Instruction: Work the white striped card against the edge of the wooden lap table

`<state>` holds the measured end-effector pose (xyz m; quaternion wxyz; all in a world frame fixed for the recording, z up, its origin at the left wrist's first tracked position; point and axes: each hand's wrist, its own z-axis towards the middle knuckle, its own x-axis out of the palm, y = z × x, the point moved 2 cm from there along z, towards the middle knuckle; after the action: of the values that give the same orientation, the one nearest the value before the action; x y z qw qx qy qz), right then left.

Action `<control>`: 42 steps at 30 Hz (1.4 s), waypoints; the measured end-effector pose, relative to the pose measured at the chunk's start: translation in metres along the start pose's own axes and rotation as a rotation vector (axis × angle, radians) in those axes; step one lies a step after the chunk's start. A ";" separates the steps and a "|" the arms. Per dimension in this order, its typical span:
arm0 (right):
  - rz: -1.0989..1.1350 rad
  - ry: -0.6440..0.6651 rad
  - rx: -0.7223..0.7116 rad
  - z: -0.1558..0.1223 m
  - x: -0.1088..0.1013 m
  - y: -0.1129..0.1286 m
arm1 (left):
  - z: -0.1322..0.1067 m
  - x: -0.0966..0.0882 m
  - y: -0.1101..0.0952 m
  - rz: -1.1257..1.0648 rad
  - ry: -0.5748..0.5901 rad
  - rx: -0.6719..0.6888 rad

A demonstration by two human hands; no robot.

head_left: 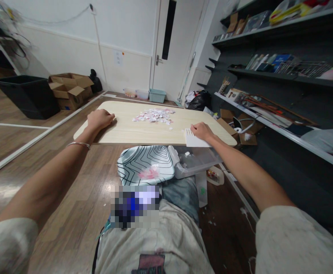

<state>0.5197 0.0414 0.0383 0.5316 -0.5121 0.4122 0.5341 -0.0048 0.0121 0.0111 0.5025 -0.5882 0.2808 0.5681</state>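
My left hand (100, 119) rests on the left part of the pale wooden tabletop (121, 131), its fingers curled in with nothing visible in them. Near the table's front right edge, my right hand (202, 131) is closed over a white card (196, 141) that has a row of small marks or slots along its upper part. Its fingertips are partly hidden. Towards the far middle of the table lies a loose heap of small white and pinkish paper pieces (156, 115). One small piece (170, 128) sits apart, nearer the right hand.
Below the table edge are a black-lined, patterned tray (126, 167) with a pink-and-clear packet (149, 173) and a clear plastic box (195, 161). A black bin (29, 97) and cardboard boxes (69, 89) stand left; loaded shelves (280, 76) line the right; a door (173, 49) is behind.
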 end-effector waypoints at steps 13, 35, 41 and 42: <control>0.159 -0.103 0.421 0.007 0.009 -0.023 | -0.004 -0.001 -0.003 -0.051 -0.029 -0.013; 0.165 -0.135 0.380 -0.001 0.008 -0.019 | 0.000 0.002 0.000 -0.012 0.006 0.009; 0.177 -0.145 0.450 0.007 0.013 -0.030 | 0.002 0.004 0.002 -0.025 -0.021 -0.003; 0.169 -0.142 0.446 0.009 0.015 -0.030 | 0.003 0.005 0.002 -0.036 -0.032 -0.004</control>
<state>0.5497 0.0550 0.0283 0.6125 -0.3068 0.5227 0.5074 -0.0066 0.0152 0.0066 0.5158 -0.5851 0.2610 0.5687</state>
